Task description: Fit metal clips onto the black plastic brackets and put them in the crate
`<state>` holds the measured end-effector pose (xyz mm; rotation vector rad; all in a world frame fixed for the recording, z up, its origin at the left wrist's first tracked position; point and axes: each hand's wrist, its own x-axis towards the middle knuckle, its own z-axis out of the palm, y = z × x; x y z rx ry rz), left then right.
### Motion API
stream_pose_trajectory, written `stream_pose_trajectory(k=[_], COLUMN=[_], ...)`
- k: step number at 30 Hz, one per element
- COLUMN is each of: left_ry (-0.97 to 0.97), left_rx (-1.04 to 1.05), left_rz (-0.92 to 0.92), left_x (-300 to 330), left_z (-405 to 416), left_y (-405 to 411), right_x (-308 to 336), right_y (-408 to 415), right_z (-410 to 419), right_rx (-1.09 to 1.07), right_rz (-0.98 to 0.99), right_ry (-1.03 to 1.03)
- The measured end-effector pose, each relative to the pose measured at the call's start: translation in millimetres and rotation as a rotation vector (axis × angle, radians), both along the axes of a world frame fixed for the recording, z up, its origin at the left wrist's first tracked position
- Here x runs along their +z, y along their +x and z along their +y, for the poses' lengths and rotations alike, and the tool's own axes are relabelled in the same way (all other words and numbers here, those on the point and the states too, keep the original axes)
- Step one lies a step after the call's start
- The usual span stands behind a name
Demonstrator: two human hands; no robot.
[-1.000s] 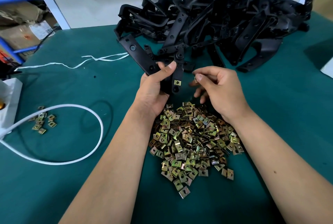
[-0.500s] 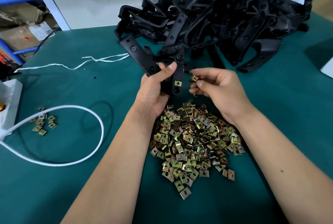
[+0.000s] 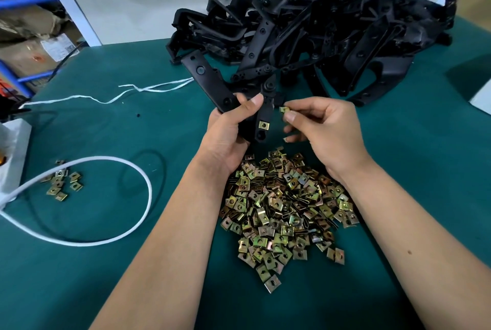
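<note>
My left hand (image 3: 231, 130) grips a black plastic bracket (image 3: 210, 82) above the table; its long arm points up and left. One brass-coloured clip (image 3: 263, 125) sits fitted on the bracket's short arm beside my left thumb. My right hand (image 3: 321, 130) pinches a single loose metal clip (image 3: 284, 109) between thumb and forefinger, just right of the bracket and apart from it. Below both hands lies a large heap of metal clips (image 3: 284, 207) on the green table. No crate is in view.
A big pile of black brackets (image 3: 318, 37) fills the back of the green table (image 3: 106, 276). A white cable (image 3: 127, 170) loops at the left near a small group of clips (image 3: 63, 183) and a white box (image 3: 13, 149). White string (image 3: 148, 89) lies behind.
My right hand has turned the loose clip at its fingertips and lifted it a little toward the bracket. My left hand and the bracket have stayed almost still.
</note>
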<state>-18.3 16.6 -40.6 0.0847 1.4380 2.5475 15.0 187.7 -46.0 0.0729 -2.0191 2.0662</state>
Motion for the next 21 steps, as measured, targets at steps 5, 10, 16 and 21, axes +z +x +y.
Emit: stream_pose_trajectory(k=[5, 10, 16, 21], left_ry=[-0.044, -0.063, -0.091, -0.108], left_rx=[-0.034, -0.061, -0.079, -0.077], left_rz=[-0.013, -0.028, -0.017, -0.019], left_x=[1, 3, 3, 3], left_z=[1, 2, 3, 3], left_y=[2, 5, 5, 6], right_x=[9, 12, 11, 10], right_y=[4, 6, 6, 6], right_z=[-3, -7, -8, -10], right_rx=[-0.009, 0.004, -0.016, -0.022], right_rz=[-0.042, -0.097, -0.121, -0.127], right_ry=[-0.156, -0.175, -0.181, -0.182])
